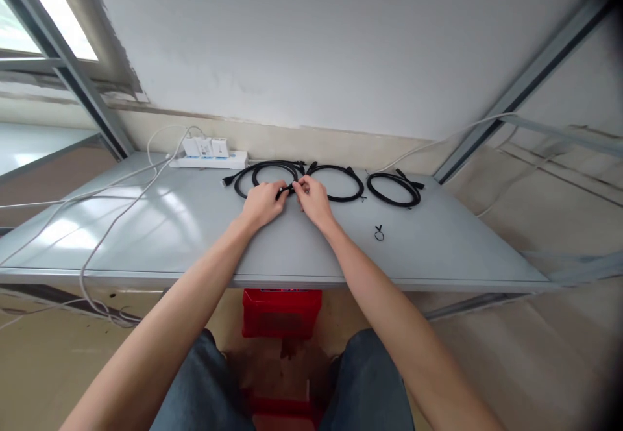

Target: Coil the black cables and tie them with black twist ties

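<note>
On the grey table, my left hand (265,204) is closed around part of a coiled black cable (242,187), the leftmost of three coils. Close beside it, the fingers of my right hand (315,198) are pinched together at the same coil's near side; what lies between the fingertips is too small and covered to make out. A plug end (228,180) of this cable sticks out to the left. Just right of my hands lies a second black coil (361,187), its left part partly behind my right hand. A third black coil (394,204) rests farther right.
A small black tie loop (379,233) lies on the table (438,243) at right. A white power strip (209,158) with adapters stands at the back left, and white cords (117,223) cross the left side. Metal posts (530,80) flank the table; a red crate (282,314) sits underneath.
</note>
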